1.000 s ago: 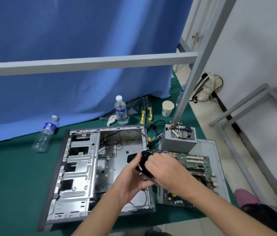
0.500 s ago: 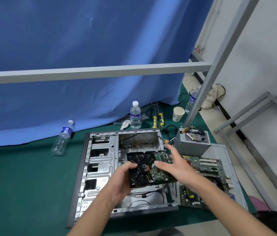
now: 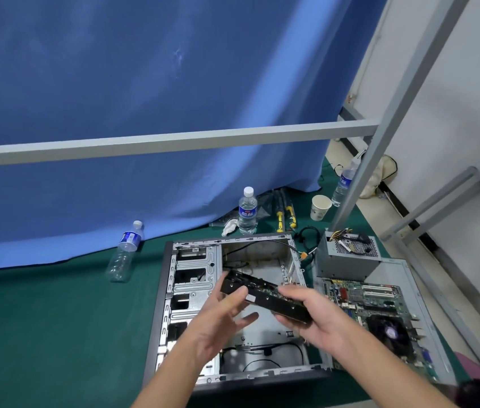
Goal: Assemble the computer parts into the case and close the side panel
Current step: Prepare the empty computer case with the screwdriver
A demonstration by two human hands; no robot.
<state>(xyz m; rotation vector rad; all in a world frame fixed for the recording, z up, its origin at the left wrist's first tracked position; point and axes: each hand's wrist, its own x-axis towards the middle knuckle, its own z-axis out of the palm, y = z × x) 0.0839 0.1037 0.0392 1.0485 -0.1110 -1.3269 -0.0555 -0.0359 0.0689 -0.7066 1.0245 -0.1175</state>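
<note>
Since half a second ago the graphics card point(image 3: 265, 295) has turned from fan-up to edge-on, and the left hand point(image 3: 221, 316) has let go. Now the right hand point(image 3: 318, 313) alone has it in its grip, fingers curled round the card's near end, holding it tilted above the open case point(image 3: 191, 290). Left of that grip, the left hand is released, fingers straight, fingertips just touching the card's edge. Right of the grip lies the motherboard point(image 3: 371, 307) on the side panel point(image 3: 403, 272); beyond it stands the power supply point(image 3: 347, 257). Farther back, a water bottle point(image 3: 247, 212) and paper cup point(image 3: 319, 207) stand on the green floor mat point(image 3: 56, 319).
</note>
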